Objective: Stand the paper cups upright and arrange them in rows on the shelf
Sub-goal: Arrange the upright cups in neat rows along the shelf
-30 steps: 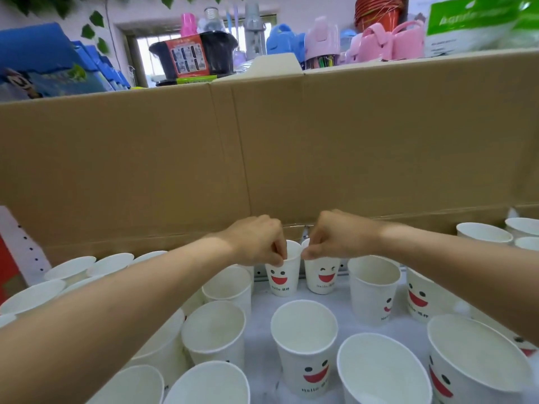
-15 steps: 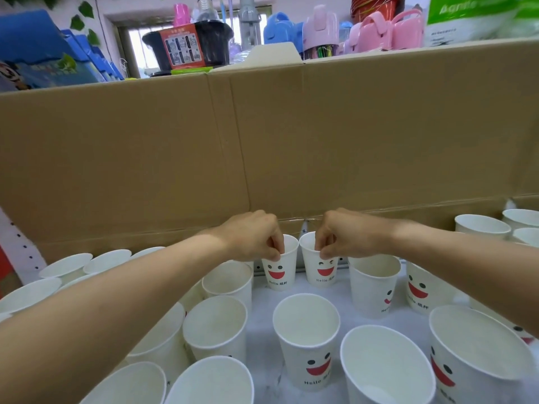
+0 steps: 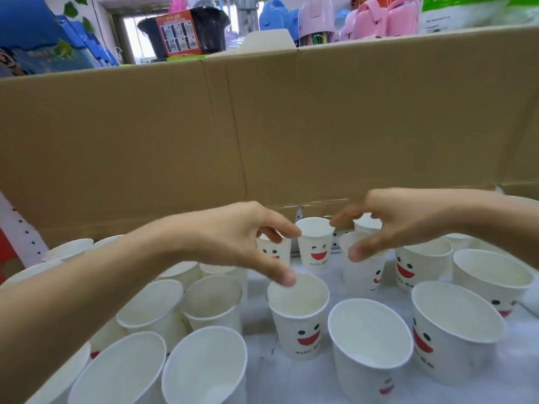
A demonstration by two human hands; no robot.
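A: Nearest, along the bottom edge?
B: Large upright paper cups, white, rims up: one at lower left [image 3: 122,371], one beside it [image 3: 204,365], one at lower centre-right [image 3: 370,342], one at lower right [image 3: 458,325] with a red smile.

A: Just beyond those?
B: A smiley cup at centre [image 3: 299,313], upright on the pale shelf surface [image 3: 256,313]. More upright cups crowded to the left of it [image 3: 151,307], touching each other.

A: And the hands?
B: Left hand [image 3: 233,243] reaching in from the left edge, fingers spread apart, gripping nothing; thumb tip over the far rim of the centre cup, forefinger tip touching or nearly touching the back cup. Right hand [image 3: 390,223] reaching in from the right edge, likewise loose and parted, thumb hovering over a cup at centre-right [image 3: 361,263].

A: Between the two hands?
B: A small back cup [image 3: 315,243], upright, smile facing the camera, near the cardboard. Another partly hidden behind the left fingers [image 3: 274,252].

A: Farthest?
B: A tall brown cardboard wall [image 3: 262,126] across the middle; above it, at the top of the frame, pink and blue plastic goods [image 3: 315,18], blurred.
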